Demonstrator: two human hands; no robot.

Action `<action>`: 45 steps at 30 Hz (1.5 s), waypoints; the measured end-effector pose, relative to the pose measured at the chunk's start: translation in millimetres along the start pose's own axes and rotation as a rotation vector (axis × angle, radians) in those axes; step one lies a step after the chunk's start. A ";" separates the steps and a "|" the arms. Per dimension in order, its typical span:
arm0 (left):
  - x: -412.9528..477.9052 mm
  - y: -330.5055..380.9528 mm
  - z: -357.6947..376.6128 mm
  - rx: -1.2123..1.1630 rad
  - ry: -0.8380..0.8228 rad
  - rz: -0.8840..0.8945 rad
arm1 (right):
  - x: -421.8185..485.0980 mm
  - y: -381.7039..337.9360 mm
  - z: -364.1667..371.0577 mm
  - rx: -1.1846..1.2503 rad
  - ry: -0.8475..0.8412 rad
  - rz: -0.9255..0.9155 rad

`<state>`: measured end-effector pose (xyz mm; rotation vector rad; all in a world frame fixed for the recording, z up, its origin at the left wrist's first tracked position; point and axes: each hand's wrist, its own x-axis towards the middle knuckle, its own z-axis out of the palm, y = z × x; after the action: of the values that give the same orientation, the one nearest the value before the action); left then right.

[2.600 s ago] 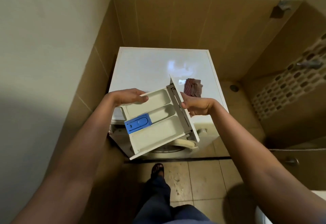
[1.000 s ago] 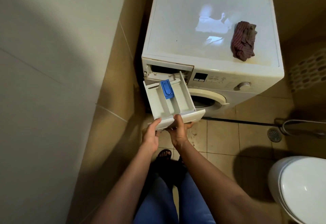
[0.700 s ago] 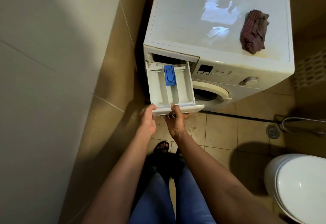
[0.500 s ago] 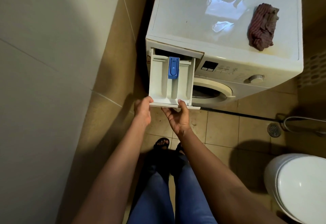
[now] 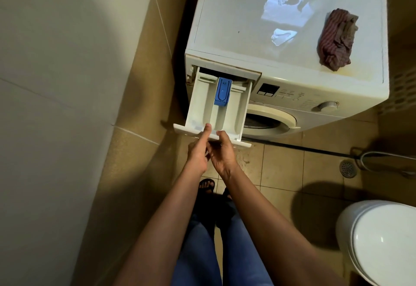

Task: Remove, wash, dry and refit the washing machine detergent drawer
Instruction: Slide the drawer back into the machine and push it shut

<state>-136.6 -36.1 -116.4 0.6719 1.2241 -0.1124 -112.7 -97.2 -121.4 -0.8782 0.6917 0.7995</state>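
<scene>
The white detergent drawer with a blue insert sits partly inside its slot at the top left of the white washing machine. Most of its length still sticks out. My left hand touches the drawer's front panel with the thumb on its top edge. My right hand is right beside it, with its fingers on the front panel from below. A crumpled dark striped cloth lies on the machine's top at the right.
A tiled wall runs close along the machine's left side. A white toilet stands at the lower right. A floor drain and a hose lie on the tiled floor. My feet stand just in front of the machine.
The drawer has gone from being held free above the machine to sliding into its slot, then deeper in. My left hand has moved from the drawer's left corner towards the middle of the front panel.
</scene>
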 end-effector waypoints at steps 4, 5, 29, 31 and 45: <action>8.0 -2.3 5.9 -0.017 0.014 0.006 | 0.9 1.7 -2.9 -0.113 0.112 -0.038; 9.2 -3.2 6.0 -0.039 0.008 0.004 | -0.2 1.1 -4.1 -0.157 0.124 -0.041; 10.1 -0.2 7.8 -0.204 0.062 0.063 | 37.2 -195.9 -3.7 -1.665 0.477 -1.120; 10.9 -1.1 8.4 -0.196 0.065 0.069 | 45.2 -209.4 -0.9 -1.825 0.398 -1.066; 9.5 -6.2 13.9 -0.221 0.164 0.107 | 56.6 -219.6 -14.0 -2.061 0.178 -0.873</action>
<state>-124.3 -45.9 -125.0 0.5597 1.3317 0.1679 96.3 -179.3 -86.9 -2.8081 -0.7476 0.3663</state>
